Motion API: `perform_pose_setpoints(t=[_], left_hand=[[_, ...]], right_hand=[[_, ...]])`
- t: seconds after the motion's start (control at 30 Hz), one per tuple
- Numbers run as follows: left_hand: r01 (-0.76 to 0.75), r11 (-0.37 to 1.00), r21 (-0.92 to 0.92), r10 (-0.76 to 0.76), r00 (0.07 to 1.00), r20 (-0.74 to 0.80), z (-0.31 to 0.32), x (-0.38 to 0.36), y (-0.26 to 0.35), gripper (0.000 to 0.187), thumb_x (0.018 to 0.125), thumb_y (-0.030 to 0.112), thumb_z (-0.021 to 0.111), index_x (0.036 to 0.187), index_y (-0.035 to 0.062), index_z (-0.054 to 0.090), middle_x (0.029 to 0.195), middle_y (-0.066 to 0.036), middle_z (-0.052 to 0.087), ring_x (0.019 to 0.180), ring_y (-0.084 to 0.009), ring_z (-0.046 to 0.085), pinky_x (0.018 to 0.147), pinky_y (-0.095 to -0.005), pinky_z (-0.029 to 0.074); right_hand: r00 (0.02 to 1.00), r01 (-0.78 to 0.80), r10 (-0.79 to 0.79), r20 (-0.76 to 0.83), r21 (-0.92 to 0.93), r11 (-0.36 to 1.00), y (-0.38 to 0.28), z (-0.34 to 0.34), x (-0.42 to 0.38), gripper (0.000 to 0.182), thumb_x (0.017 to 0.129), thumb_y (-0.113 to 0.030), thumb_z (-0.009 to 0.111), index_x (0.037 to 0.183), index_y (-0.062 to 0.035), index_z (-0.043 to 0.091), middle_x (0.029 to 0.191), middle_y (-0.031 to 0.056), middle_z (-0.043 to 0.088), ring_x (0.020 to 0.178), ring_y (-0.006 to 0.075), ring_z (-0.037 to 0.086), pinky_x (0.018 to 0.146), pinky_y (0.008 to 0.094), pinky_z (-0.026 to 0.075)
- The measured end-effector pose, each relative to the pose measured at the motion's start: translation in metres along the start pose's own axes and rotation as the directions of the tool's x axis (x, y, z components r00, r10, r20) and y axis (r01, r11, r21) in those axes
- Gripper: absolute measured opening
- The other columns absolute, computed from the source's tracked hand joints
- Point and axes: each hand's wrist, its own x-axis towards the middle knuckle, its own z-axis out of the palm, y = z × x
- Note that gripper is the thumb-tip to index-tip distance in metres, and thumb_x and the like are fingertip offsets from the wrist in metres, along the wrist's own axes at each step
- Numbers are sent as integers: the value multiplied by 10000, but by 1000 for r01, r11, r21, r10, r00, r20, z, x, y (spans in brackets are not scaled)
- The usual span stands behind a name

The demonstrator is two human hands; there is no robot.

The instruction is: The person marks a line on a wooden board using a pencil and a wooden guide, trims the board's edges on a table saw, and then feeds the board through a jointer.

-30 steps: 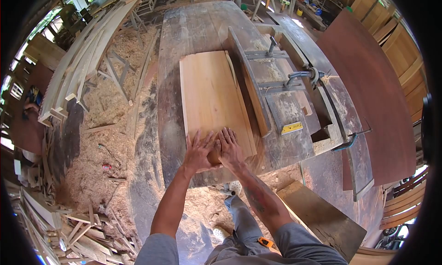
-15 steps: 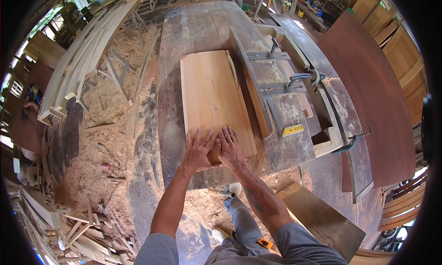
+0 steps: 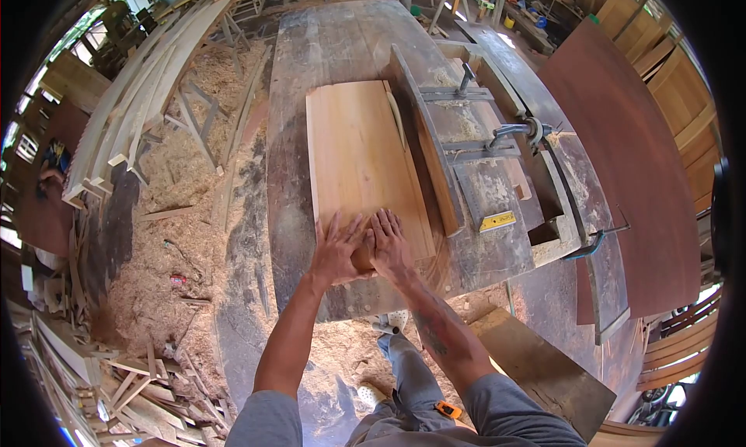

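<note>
A light wooden panel (image 3: 357, 148) lies flat on the dark worktable (image 3: 291, 51). Both my hands rest on its near end. My left hand (image 3: 337, 253) lies at the near left corner with fingers spread. Beside it, my right hand (image 3: 390, 249) presses flat, its fingers extended and the thumb near my left hand. A thin curved strip (image 3: 397, 121) sits along the panel's right side. Right of the panel, an upright board (image 3: 426, 140) runs lengthwise, a narrow gap between them.
Metal clamps (image 3: 532, 128) and a square with a yellow stock (image 3: 497, 220) are on the table's right part. Long planks (image 3: 155, 82) rest on trestles at left. Wood shavings (image 3: 171, 245) and scraps (image 3: 140, 377) cover the floor. A brown sheet (image 3: 622, 167) stands at right.
The panel's far end sits slightly higher in view, and the strip beside it has shifted a little. Both my hands stay on the near end, barely moved.
</note>
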Motion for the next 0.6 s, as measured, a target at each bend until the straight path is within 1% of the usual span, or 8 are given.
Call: perform_pose_setpoints(t=[0.17,0.2,0.27,0.4,0.47,0.5,0.57,0.6], left_hand=[[-5,1000,6,5,1000,-5,-1,3,-2,1151,568,806,681,1490,186,378,1594,-19,235,1473,-399,83,1118,-712,12],[-5,1000,6,5,1000,-5,1,4,-3,1151,568,806,681,1490,186,378,1594,-19,235,1473,-399,83,1118,-712,12],[-20,999,32,21,999,-34,5,4,-5,1257,536,788,723,1539,201,243,1592,-35,246,1463,-412,130,1123,-699,33],[-15,999,42,16,1000,-10,1,7,-6,1262,531,785,727,1540,205,239,1590,-35,249,1463,-411,131,1123,-699,24],[-11,1000,14,11,1000,8,-1,9,-6,1154,566,799,690,1493,191,372,1594,-13,237,1470,-402,98,1119,-712,11],[-10,1000,13,10,1000,7,-1,9,-6,1154,566,799,690,1493,191,372,1594,-13,237,1470,-402,98,1119,-712,11],[6,1000,1,-6,1000,-9,-1,11,-7,1189,565,799,691,1519,201,310,1596,-5,231,1470,-398,98,1125,-704,8],[4,1000,0,-4,1000,-10,-2,12,-7,1189,565,799,691,1519,201,310,1596,-5,231,1470,-398,98,1125,-704,8]], right_hand=[[1000,0,0,-4,1,1000,-1,-1,4,438,984,-246,438,1274,65,545,1389,255,481,1336,406,408,1148,468,290],[1000,1,-1,-9,-2,1000,0,0,5,440,981,-249,441,1272,64,546,1385,250,487,1336,397,411,1148,466,290],[1000,0,0,-13,0,1000,1,2,6,440,980,-248,441,1271,66,545,1385,250,486,1336,398,411,1147,467,290],[1000,8,-8,-10,-16,1000,1,1,8,439,978,-243,443,1270,69,542,1383,249,489,1333,399,414,1146,468,292],[1000,9,-9,-7,-19,1000,1,1,10,437,977,-243,442,1268,67,544,1382,249,490,1332,399,416,1145,468,294],[1000,8,-9,-4,-21,1000,2,1,11,435,977,-244,441,1266,65,545,1380,249,491,1330,400,417,1143,468,295],[1000,10,-10,-4,-23,1000,2,1,13,436,978,-247,438,1265,63,545,1380,249,491,1330,399,418,1143,468,296],[1000,10,-10,-6,-23,1000,2,1,14,437,979,-251,435,1264,61,545,1381,249,490,1329,399,418,1142,468,298]])
